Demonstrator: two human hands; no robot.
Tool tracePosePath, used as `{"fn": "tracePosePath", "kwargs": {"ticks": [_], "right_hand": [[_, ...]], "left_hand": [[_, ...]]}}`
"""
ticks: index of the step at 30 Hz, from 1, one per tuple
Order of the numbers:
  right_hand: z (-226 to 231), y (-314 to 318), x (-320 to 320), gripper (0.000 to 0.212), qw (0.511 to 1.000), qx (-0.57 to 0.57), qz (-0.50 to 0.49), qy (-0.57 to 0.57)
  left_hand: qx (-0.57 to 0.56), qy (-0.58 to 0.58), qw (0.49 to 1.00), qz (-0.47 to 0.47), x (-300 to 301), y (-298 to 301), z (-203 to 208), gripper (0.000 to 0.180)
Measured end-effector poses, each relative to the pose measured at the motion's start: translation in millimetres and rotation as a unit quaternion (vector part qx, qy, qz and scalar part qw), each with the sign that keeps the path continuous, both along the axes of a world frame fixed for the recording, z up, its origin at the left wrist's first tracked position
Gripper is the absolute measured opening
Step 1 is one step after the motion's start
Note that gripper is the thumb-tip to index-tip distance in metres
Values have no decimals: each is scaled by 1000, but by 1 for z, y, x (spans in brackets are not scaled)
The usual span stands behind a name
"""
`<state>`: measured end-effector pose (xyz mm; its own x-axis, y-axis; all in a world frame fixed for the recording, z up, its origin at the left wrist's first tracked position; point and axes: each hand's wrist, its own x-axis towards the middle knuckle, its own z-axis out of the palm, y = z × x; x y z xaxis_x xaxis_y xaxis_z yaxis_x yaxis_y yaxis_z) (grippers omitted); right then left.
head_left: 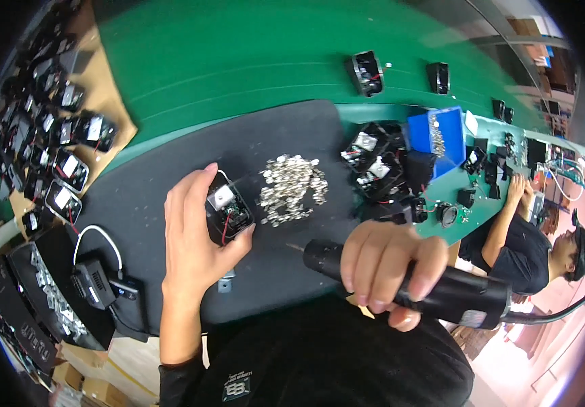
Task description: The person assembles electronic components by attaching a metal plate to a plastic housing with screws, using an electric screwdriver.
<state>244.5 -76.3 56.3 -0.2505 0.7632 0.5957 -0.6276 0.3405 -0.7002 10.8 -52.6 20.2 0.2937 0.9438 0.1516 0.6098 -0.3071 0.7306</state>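
My left hand [194, 237] grips a small black housing [230, 210] on the dark mat. Inside that housing show a silvery-white block, black parts and a red wire. My right hand [389, 271] is wrapped round a black electric screwdriver [465, 295]. Its thin bit points left toward the housing but stays apart from it, and a cable leaves its rear end. Between and beyond my hands lies a pile of small silvery metal pieces [292, 188]. A small grey-blue piece [225, 282] lies near my left wrist.
Black housings [68, 169] crowd a brown board at the left; more [377, 163] are heaped right of the mat [306, 122], beside a blue bin [452, 129] of metal pieces. A green surface [238, 54] runs behind. At the right, a co-worker [526, 251] handles parts.
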Motion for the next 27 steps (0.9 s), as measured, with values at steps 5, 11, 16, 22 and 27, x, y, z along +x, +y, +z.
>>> {"fn": "tracePosePath", "kwargs": {"ticks": [5,11,16,22,27], "right_hand": [[-33,-41,14,39,993,-31,-88,66],[-39,-50,15,32,979,-67,-155,113],[-23,-54,23,27,990,-66,-91,87],[-19,-52,30,25,991,-68,-69,97],[-25,-55,22,28,985,-84,-70,137]], "left_hand": [[6,0,994,-108,54,31,23,80],[35,64,968,-239,104,99,34,76],[-23,84,934,-346,142,102,17,72],[22,94,931,-352,156,77,12,72],[27,55,940,-336,153,59,5,80]]}}
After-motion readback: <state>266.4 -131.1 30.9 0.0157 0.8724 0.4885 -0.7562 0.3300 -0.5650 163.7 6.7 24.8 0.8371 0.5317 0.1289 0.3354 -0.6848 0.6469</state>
